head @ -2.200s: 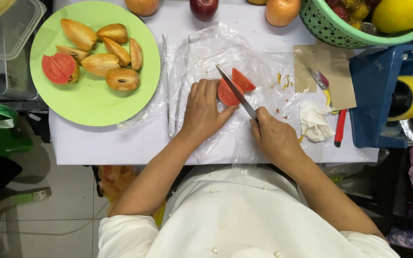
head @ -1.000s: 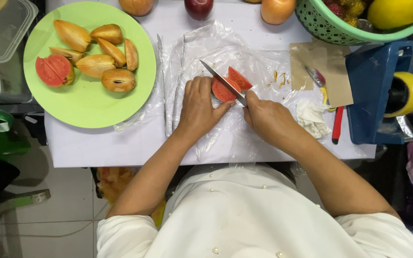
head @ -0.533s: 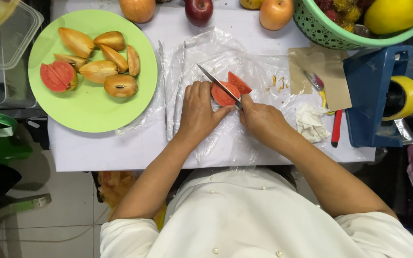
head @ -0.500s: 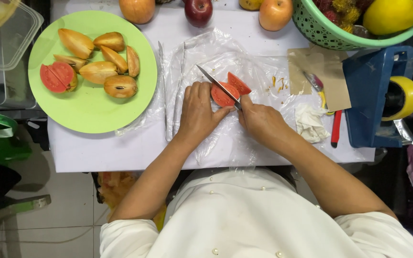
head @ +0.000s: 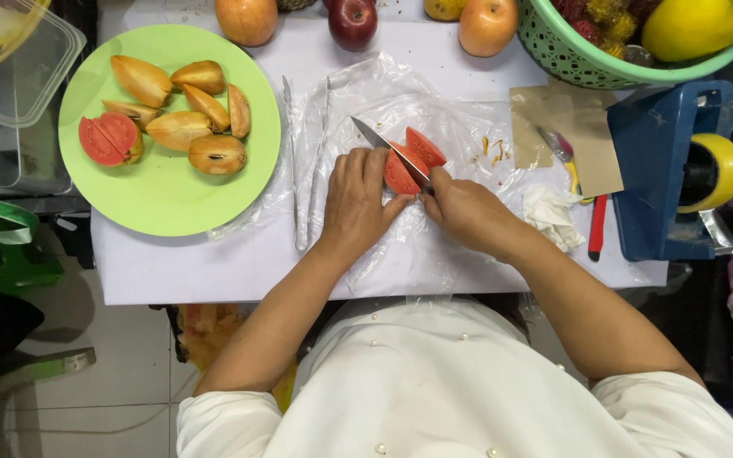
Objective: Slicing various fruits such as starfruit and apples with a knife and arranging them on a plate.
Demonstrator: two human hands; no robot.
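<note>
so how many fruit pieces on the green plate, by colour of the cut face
On the green plate:
Red-fleshed pieces: 2
Orange-brown pieces: 6
Total: 8

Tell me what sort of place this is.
Probably a fruit-cutting table at a home kitchen or small stall. A knife slices red fruit on plastic sheet; a green plate holds cut wedges; a green basket holds whole fruit.
</note>
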